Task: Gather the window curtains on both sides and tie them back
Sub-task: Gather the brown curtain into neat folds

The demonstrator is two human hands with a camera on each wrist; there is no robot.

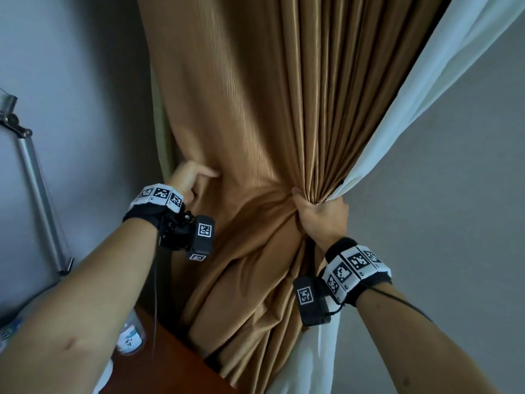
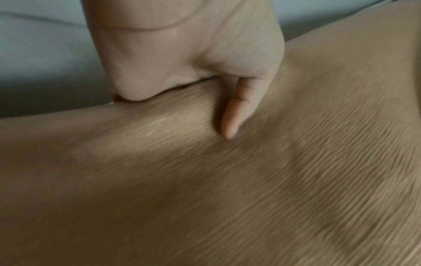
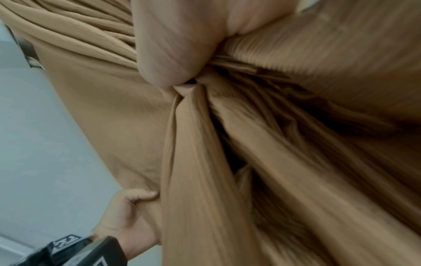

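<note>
The right hand (image 1: 319, 220) clamps the pleated golden-brown fabric curtain (image 1: 255, 109) and sheer white curtain (image 1: 426, 95) bunched together; the left hand (image 1: 186, 180) grips the brown curtain's left edge, fingers hidden behind it

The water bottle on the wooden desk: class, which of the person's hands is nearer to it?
Left. The left hand grips the brown curtain above the water bottle; the right hand holds gathered folds further right.

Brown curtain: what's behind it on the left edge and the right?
Behind the brown curtain, a greenish layer peeks out along the left edge, and a white sheer hangs behind on the right. Any window or tie-back is covered by fabric.
</note>
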